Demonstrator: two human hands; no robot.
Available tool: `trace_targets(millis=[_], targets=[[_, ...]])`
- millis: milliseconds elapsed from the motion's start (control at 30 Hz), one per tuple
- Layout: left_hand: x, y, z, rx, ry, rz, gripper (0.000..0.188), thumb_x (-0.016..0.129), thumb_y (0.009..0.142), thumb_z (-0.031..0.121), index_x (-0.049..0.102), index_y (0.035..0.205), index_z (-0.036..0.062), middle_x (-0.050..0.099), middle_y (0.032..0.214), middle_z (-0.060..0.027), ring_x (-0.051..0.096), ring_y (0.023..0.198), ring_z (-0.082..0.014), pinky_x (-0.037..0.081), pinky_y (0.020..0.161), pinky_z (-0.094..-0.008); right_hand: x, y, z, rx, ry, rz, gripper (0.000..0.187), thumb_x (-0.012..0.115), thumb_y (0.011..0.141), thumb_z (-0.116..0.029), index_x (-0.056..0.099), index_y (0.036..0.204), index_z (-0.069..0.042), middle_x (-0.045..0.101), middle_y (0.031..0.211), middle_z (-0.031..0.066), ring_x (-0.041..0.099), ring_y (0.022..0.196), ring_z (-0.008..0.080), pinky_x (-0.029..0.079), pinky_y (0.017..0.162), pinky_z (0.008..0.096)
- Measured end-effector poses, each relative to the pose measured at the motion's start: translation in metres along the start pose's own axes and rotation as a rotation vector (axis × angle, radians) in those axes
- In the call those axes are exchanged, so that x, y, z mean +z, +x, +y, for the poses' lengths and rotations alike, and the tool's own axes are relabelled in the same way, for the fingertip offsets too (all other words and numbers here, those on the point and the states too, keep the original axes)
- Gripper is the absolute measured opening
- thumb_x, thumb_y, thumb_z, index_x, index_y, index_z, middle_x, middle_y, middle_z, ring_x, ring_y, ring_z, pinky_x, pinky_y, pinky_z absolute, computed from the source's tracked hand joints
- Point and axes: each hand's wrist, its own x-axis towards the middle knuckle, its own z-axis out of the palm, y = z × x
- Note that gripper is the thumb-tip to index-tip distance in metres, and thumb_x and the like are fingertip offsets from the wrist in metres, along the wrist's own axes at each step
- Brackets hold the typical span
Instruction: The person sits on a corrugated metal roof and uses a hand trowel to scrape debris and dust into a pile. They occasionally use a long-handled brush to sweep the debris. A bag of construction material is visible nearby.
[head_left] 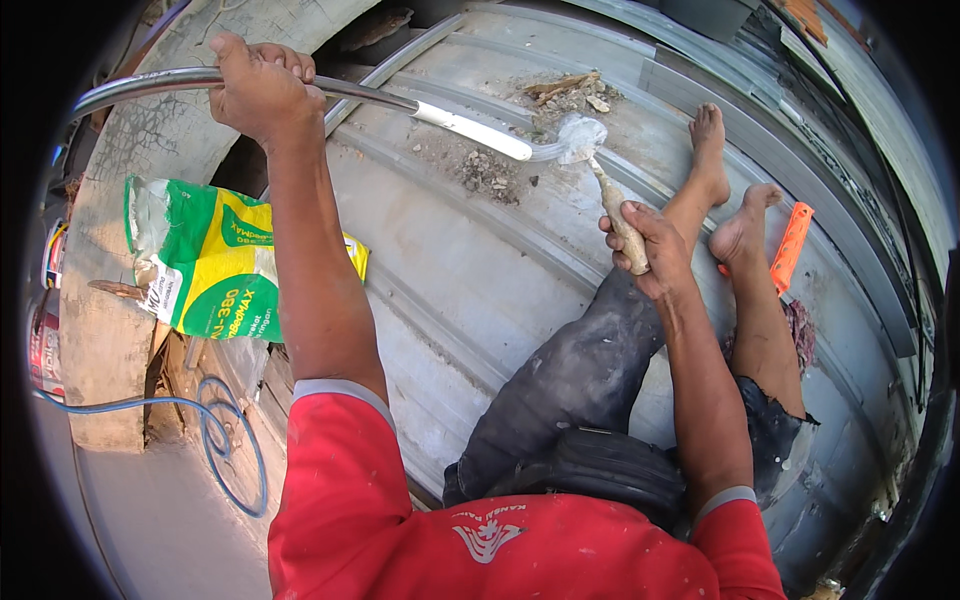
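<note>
Over the metal sheets (440,270), the person's left hand (268,92) is clamping round a pole (367,95), while the right hand (655,248) is gripping a spatula (612,196) by its handle (630,245), its whitish blade (582,138) sitting at the pole's far end near scattered rubble (490,175).

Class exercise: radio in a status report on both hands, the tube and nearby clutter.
Left hand gripping metal tube. Right hand holding white-smeared tool at tube's end. Rubble nearby on metal sheeting.

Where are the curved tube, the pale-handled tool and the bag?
Curved tube (472,131), head view: on its white section.
Pale-handled tool (609,193), head view: on its handle.
Bag (212,240), head view: on its printed front.
</note>
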Motion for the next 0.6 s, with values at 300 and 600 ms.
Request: trace_targets(millis=[300,600], targets=[[-0.047,-0.078,0.002,-0.104,0.326,0.044,0.052,0.07,0.109,0.039,0.049,0.071,0.0118,0.045,0.058,-0.0003,0.044,0.045,-0.0121,0.034,0.043,-0.0301,-0.065,-0.059,-0.041,-0.177,-0.084,0.177,0.036,0.063,0.111,-0.023,0.052,0.135,0.003,0.069,0.106,0.0135,0.063,0.078,0.0132,0.051,0.052,0.0243],[-0.028,-0.133,-0.056,-0.143,0.388,-0.005,0.051,0.07,0.111,0.039,0.048,0.073,0.0127,0.043,0.058,0.0035,0.04,0.049,-0.0071,0.032,0.046,-0.0272,-0.077,-0.073,-0.053,-0.202,-0.124,0.279,0.037,0.063,0.111,-0.025,0.051,0.138,-0.003,0.066,0.105,0.0075,0.06,0.077,0.0103,0.047,0.052,0.0221]])
